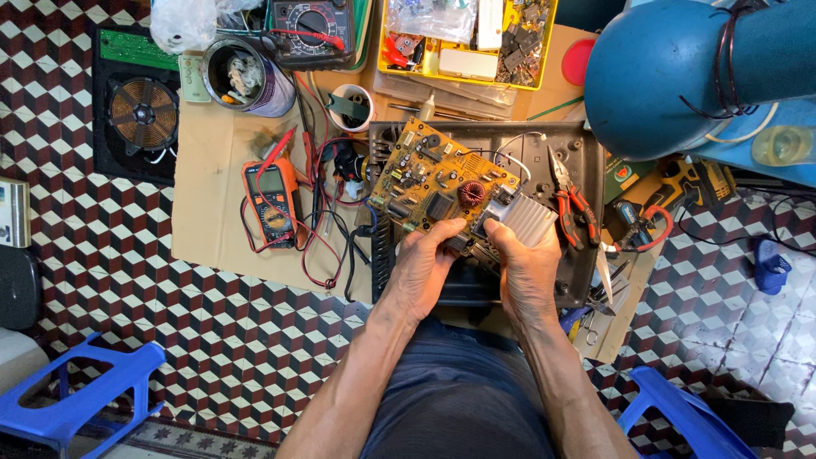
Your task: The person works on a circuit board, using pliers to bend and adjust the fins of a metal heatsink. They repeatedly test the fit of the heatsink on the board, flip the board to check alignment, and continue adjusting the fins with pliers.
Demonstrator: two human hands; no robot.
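Hands on circuit board

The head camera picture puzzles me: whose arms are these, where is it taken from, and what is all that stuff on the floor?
The one picture comes from a camera worn on a person's head, looking down at their own bare arms. The left hand and right hand together hold a yellow-brown circuit board with a silver finned metal block over a black plastic casing. On the cardboard sheet lie an orange multimeter and red-handled pliers. A yellow parts tray sits beyond.
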